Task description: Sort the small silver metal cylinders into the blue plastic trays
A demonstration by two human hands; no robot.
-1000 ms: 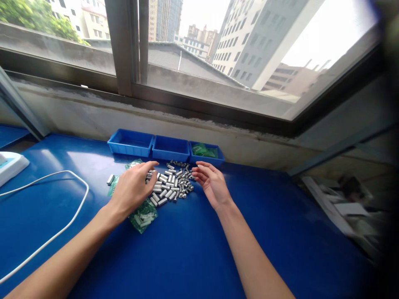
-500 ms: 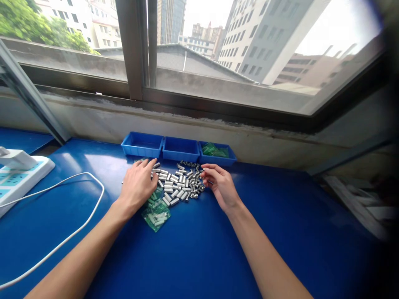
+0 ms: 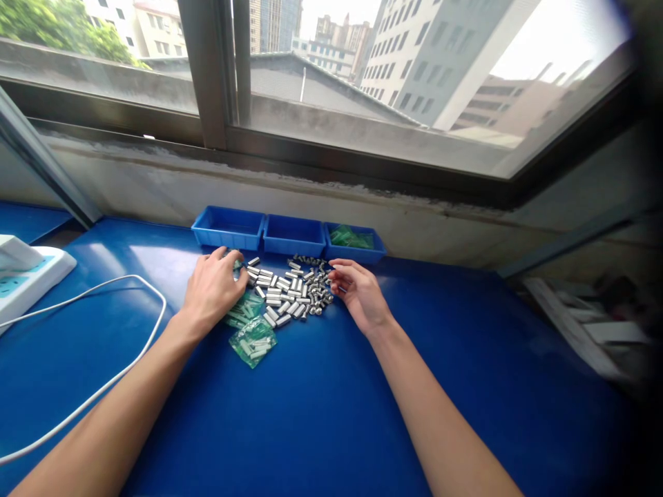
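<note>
My left hand [image 3: 215,286] is over the left side of the pile, with its thumb and fingers apart. A green plastic bag [image 3: 237,261] shows partly between them; the palm hides what is under it. More green bags [image 3: 246,308] lie below the thumb, the nearest green bag [image 3: 253,342] with pale metal pieces inside. Short silvery metal cylinders [image 3: 280,293] are spread between my hands. My right hand [image 3: 357,293] is at the right edge, beside dark-and-silver screws [image 3: 320,293]. Its fingers are curled in towards the thumb, and whatever they hold is hidden.
Behind the pile stand three blue bins: the left bin [image 3: 228,239], the middle bin [image 3: 293,246] and the right bin [image 3: 357,254], which has green bags [image 3: 352,237] in it. A white power strip [image 3: 49,273] and a white cable [image 3: 121,366] lie at left on the blue table [image 3: 290,414].
My left hand has drawn back to the left, off the cylinders, and its fingers have bent. My right hand has stayed by the screws. The whole view has shifted slightly.
</note>
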